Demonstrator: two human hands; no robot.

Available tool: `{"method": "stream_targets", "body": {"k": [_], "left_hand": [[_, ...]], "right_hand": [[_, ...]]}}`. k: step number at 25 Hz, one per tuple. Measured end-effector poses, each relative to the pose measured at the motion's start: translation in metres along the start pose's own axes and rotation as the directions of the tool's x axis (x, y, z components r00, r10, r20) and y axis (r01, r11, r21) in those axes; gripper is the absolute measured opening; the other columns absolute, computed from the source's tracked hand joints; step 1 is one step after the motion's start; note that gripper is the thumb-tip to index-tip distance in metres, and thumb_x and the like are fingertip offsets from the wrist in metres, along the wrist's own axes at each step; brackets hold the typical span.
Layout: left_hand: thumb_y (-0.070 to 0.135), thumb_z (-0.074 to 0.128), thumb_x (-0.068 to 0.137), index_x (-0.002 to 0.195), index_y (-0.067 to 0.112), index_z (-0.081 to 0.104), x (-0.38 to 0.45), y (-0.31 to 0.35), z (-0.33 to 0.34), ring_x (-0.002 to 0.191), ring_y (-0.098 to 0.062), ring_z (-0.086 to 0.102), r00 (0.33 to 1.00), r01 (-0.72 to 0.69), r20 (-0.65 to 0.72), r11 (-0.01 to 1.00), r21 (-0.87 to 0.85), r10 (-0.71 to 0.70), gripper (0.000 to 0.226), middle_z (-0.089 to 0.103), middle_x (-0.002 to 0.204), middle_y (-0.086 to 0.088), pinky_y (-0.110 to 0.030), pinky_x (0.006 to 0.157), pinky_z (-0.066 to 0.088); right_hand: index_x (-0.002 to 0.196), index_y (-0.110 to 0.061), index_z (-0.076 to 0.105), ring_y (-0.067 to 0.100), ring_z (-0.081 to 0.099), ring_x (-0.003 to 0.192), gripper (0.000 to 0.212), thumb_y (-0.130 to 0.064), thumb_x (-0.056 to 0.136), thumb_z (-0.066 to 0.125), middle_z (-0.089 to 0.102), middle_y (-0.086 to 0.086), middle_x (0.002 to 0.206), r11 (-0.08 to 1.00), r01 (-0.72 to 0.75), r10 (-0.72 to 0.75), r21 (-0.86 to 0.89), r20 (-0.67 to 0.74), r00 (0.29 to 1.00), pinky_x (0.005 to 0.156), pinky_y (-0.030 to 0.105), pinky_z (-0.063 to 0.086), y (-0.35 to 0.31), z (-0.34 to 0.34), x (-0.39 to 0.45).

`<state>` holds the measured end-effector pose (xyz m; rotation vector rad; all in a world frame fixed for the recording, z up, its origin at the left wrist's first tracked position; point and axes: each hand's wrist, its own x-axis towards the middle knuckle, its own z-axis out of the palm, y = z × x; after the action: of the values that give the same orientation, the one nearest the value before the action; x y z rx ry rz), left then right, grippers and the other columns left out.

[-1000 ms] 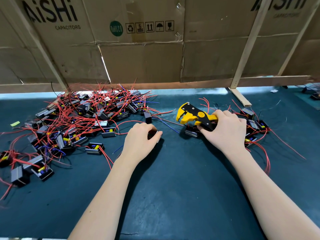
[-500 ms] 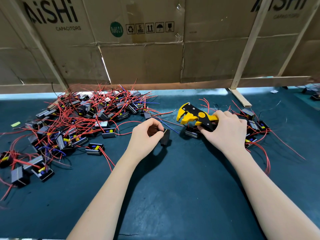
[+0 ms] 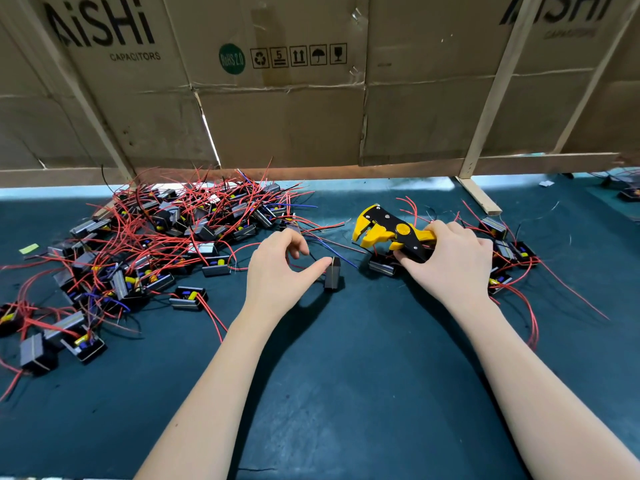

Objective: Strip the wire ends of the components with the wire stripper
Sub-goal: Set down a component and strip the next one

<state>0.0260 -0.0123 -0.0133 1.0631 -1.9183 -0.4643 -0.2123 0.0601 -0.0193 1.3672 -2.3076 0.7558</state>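
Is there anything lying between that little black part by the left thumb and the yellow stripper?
Nothing solid. The component touches the left hand's thumb, and bare mat separates it from the stripper in the right hand. Only a loose blue wire crosses that gap, and another component lies under the stripper.

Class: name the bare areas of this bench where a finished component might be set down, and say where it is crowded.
Bare mat lies between the forearms and left of the left arm, near the front edge. Crowded: the wired component pile at far left, and the smaller cluster beyond the right hand.
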Motion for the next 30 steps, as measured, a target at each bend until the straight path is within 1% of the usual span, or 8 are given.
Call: {"method": "stream_targets", "body": {"k": [3, 6, 8, 12, 15, 17, 23, 30], "left_hand": [[0.044, 0.085, 0.069, 0.080, 0.018, 0.060, -0.002, 0.001, 0.003, 0.078, -0.009, 0.054, 0.995, 0.086, 0.044, 0.996, -0.022, -0.085, 0.038, 0.061, 0.080, 0.010, -0.024, 0.074, 0.043], [0.049, 0.079, 0.073, 0.082, 0.022, 0.071, -0.004, 0.006, 0.005, 0.087, -0.008, 0.060, 0.985, 0.056, 0.165, 0.998, 0.006, -0.057, 0.029, 0.069, 0.082, 0.014, -0.022, 0.082, 0.044], [0.039, 0.077, 0.080, 0.087, 0.024, 0.077, -0.006, 0.010, 0.007, 0.092, -0.008, 0.059, 0.976, -0.023, 0.216, 1.000, -0.018, 0.026, 0.017, 0.070, 0.082, 0.019, -0.019, 0.086, 0.042], [0.017, 0.073, 0.087, 0.091, 0.017, 0.079, -0.010, 0.018, 0.013, 0.092, -0.012, 0.058, 0.978, -0.084, 0.178, 0.989, -0.123, 0.106, 0.008, 0.060, 0.080, 0.031, -0.013, 0.086, 0.039], [0.018, 0.066, 0.092, 0.084, 0.016, 0.075, -0.009, 0.018, 0.014, 0.085, -0.012, 0.051, 0.967, -0.125, 0.214, 0.989, -0.082, 0.140, 0.013, 0.059, 0.073, 0.022, -0.018, 0.082, 0.036], [0.022, 0.059, 0.092, 0.079, 0.015, 0.070, -0.009, 0.016, 0.013, 0.083, -0.008, 0.047, 0.963, -0.130, 0.229, 0.990, -0.058, 0.140, 0.019, 0.058, 0.071, 0.014, -0.015, 0.080, 0.031], [0.026, 0.053, 0.085, 0.073, 0.010, 0.067, -0.009, 0.016, 0.012, 0.079, -0.010, 0.044, 0.966, -0.072, 0.247, 0.996, -0.047, 0.081, 0.025, 0.053, 0.066, 0.011, -0.007, 0.080, 0.026], [0.030, 0.050, 0.082, 0.072, 0.010, 0.067, -0.009, 0.016, 0.011, 0.082, -0.009, 0.043, 0.959, -0.032, 0.282, 0.999, -0.033, 0.040, 0.028, 0.050, 0.066, 0.008, -0.005, 0.080, 0.024]], "right_hand": [[0.090, -0.018, 0.061, 0.031, 0.059, 0.093, 0.049, -0.061, 0.070, 0.071, 0.063, 0.004, 0.090, 1.000, 0.006, -0.006, -0.005, -0.006, 1.000, 0.079, 0.039, 0.034, 0.000, 0.001, 0.000], [0.092, -0.017, 0.062, 0.031, 0.059, 0.093, 0.050, -0.061, 0.070, 0.071, 0.064, 0.005, 0.091, 1.000, 0.006, -0.006, -0.002, -0.014, 1.000, 0.080, 0.039, 0.035, 0.001, 0.002, 0.001], [0.093, -0.017, 0.062, 0.031, 0.059, 0.093, 0.051, -0.061, 0.070, 0.071, 0.064, 0.005, 0.091, 1.000, 0.008, -0.008, -0.001, -0.017, 1.000, 0.080, 0.039, 0.035, 0.001, 0.002, 0.001], [0.094, -0.017, 0.063, 0.031, 0.058, 0.093, 0.052, -0.062, 0.071, 0.069, 0.064, 0.005, 0.092, 1.000, 0.004, -0.004, 0.004, -0.031, 1.000, 0.080, 0.038, 0.033, -0.001, 0.000, 0.001], [0.095, -0.015, 0.063, 0.031, 0.058, 0.093, 0.052, -0.061, 0.071, 0.070, 0.063, 0.005, 0.092, 1.000, 0.025, -0.025, -0.003, -0.050, 0.998, 0.081, 0.039, 0.032, -0.003, -0.001, 0.000], [0.096, -0.014, 0.063, 0.032, 0.057, 0.093, 0.052, -0.060, 0.071, 0.071, 0.063, 0.006, 0.092, 0.999, 0.045, -0.046, -0.015, -0.055, 0.997, 0.081, 0.039, 0.031, -0.004, -0.003, -0.001], [0.097, -0.014, 0.063, 0.030, 0.056, 0.091, 0.053, -0.060, 0.071, 0.071, 0.062, 0.004, 0.092, 0.994, 0.091, -0.094, -0.059, -0.054, 0.994, 0.082, 0.039, 0.029, -0.006, -0.006, 0.000], [0.076, -0.015, 0.059, 0.031, 0.059, 0.073, 0.047, -0.059, 0.069, 0.075, 0.061, 0.004, 0.073, 0.983, 0.158, -0.163, -0.088, -0.058, 0.985, 0.071, 0.037, 0.025, -0.007, -0.013, 0.001]]}}
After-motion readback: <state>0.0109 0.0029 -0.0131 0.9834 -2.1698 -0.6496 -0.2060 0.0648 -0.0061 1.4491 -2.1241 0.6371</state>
